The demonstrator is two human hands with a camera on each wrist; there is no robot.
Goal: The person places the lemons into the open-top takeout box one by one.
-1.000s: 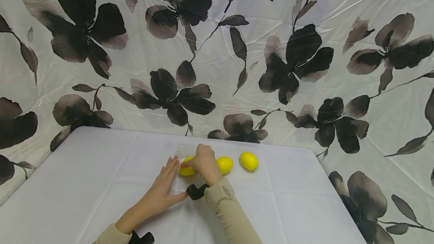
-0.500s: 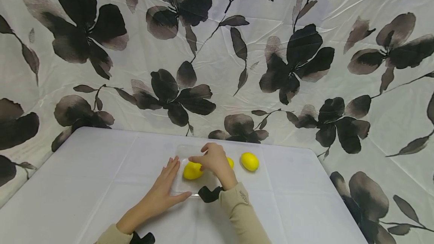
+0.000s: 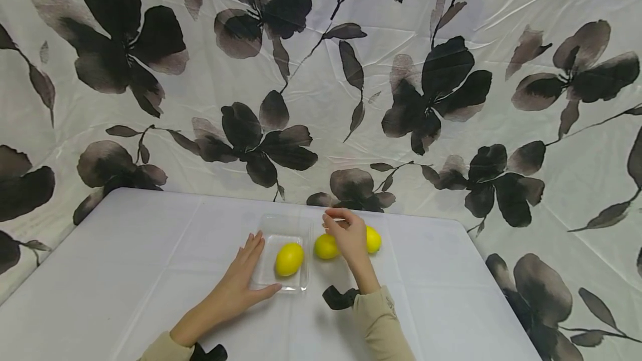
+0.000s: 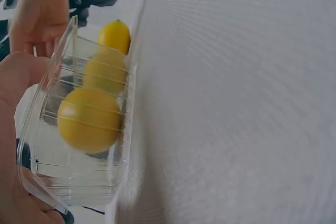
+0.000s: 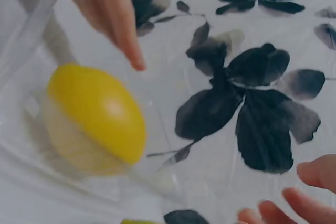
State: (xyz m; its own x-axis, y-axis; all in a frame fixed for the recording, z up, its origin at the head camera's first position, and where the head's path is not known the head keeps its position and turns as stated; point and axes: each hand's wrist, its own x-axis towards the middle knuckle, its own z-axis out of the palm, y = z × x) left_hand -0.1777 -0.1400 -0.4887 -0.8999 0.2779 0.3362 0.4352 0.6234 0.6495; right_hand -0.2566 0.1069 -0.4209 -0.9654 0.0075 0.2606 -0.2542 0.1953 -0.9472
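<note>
One lemon (image 3: 289, 259) lies inside a clear plastic container (image 3: 307, 280). My left hand (image 3: 243, 274) rests against the container's left side, its fingers straight and the thumb at the near edge; the left wrist view has the thumb (image 4: 21, 74) at the rim. Beside the container on the right is a second lemon (image 3: 326, 247). My right hand (image 3: 353, 241) hovers above and between it and a third lemon (image 3: 373, 239), partly covering both. Its fingers are loosely bent and hold nothing. Through the clear wall, the right wrist view shows the contained lemon (image 5: 100, 114) close up.
A white cloth covers the table (image 3: 150, 272). Behind it hangs a white sheet (image 3: 351, 99) with dark flower prints, close to the table's far edge. Black straps with mounts sit on both wrists.
My right hand has let go of the lemon in the container and moved right, over the other two. That lemon settled nearer the front of the container. My left hand stays put.
</note>
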